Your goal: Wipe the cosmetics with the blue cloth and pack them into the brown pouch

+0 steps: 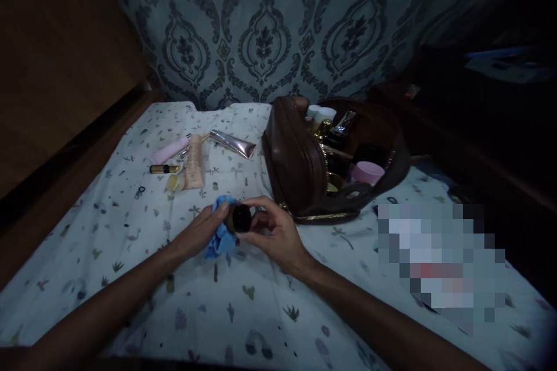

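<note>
A blue cloth [220, 243] is bunched in my left hand [204, 229], whose thumb and fingers close on it. Against the cloth sits a small dark round cosmetic container [241, 218] with a black end turned towards my right. The fingertips of my right hand [276, 235] grip the container at its black end. Both hands are near the middle of the bed sheet. Just beyond my left hand lie a peach squeeze tube [195, 162], a small yellowish jar [174, 183] and a gold-and-black tube [164, 168].
An unzipped brown bag [296, 156] holding several cosmetics, including a pink round container [368, 173], stands beyond my right hand. A pink tube [170, 151] and a shiny metallic tube [234, 144] lie farther back on the patterned sheet [143, 278]. A blurred-out patch covers the right side.
</note>
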`<state>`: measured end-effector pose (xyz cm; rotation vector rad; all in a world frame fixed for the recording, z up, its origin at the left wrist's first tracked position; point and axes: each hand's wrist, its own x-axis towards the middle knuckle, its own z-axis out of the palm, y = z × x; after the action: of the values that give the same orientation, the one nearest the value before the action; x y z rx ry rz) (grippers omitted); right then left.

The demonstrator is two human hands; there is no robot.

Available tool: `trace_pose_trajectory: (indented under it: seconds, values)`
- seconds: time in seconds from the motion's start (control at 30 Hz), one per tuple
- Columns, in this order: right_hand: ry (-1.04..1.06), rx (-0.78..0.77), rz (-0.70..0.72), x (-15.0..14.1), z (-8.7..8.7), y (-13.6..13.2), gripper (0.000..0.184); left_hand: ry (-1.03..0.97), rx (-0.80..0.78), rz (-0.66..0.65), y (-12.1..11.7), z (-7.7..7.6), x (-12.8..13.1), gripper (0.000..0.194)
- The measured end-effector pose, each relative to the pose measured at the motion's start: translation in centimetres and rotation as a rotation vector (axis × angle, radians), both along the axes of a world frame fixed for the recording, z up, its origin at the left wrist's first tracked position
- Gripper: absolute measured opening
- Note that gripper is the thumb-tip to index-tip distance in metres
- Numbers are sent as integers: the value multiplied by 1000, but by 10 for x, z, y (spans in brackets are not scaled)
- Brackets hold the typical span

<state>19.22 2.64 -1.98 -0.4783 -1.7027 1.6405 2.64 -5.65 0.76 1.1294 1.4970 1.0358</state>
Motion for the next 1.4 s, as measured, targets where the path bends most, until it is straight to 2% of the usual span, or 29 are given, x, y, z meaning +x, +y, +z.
trace_pose_trajectory:
  seconds: [0.1, 0.2, 0.37, 0.57, 0.7, 0.93, 1.1, 1.2, 1.3, 1.4]
  values:
    - [-41, 146, -86, 0, -4, 0, 37, -119, -7, -12, 0, -6, -2, 61]
    - [-48, 258, -113, 2, -5, 0, 38, -103, 25, 16, 1, -9, -4, 64]
    - [-12, 422, -84, 5, 1, 2, 36, -52, 93, -13, 2, -10, -5, 68]
    - [-43, 394, -98, 5, 2, 0, 35, -22, 147, -75, 2, -10, -3, 73]
    - [-49, 330, -129, 5, 2, -2, 37, -7, 145, -40, -1, -11, -3, 65]
    - [-33, 498, -128, 10, 8, -2, 34, -12, 127, -18, -4, -17, -6, 63]
    - [-37, 506, -138, 9, 7, -3, 39, 26, 74, 0, -5, -15, -5, 68]
    - [-26, 430, -143, 10, 12, -4, 41, 45, 68, 67, -10, -21, -7, 67]
    - [-6, 351, -151, 13, 22, -4, 42, 109, 131, 146, -15, -32, -13, 65]
    - [22, 409, -155, 24, 35, -2, 39, 215, 169, 125, -16, -33, -14, 65]
